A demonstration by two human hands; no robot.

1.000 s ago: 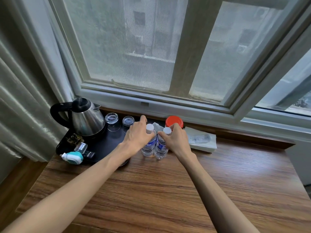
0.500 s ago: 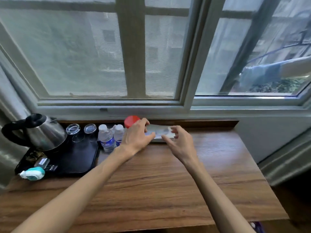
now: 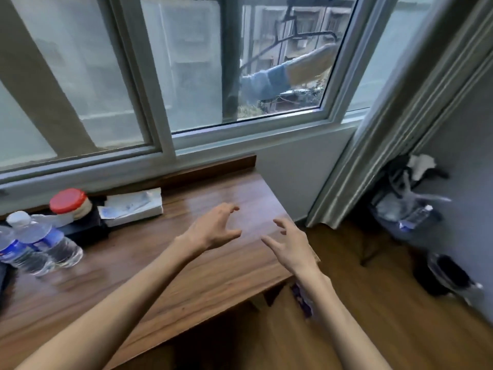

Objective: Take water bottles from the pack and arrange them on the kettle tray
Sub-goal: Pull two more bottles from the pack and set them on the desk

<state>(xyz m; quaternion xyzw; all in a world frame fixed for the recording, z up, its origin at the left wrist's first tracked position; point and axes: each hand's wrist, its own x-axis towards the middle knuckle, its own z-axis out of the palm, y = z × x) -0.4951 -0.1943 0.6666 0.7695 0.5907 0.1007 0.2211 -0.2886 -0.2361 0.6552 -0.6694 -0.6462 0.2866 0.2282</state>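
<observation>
Two small water bottles [image 3: 40,243] with white caps and blue labels stand side by side on the wooden table [image 3: 170,273] at the far left. The kettle tray is almost wholly out of frame; only a dark sliver shows at the left edge. My left hand [image 3: 213,228] hovers over the table's right end, fingers spread and curled, holding nothing. My right hand [image 3: 290,247] hovers beside it over the table's right edge, also empty with fingers apart. On the floor at the right lies a torn plastic pack [image 3: 408,209] with a bottle showing in it.
A jar with a red lid [image 3: 68,201] and a white tissue pack [image 3: 133,206] sit along the window wall. A curtain [image 3: 394,124] hangs at the right. A black bin [image 3: 448,273] stands on the wooden floor near the pack.
Both hands let go of the two bottles and swept right across the table. The view swung right, so the kettle and tray left the frame and the floor pack came into sight.
</observation>
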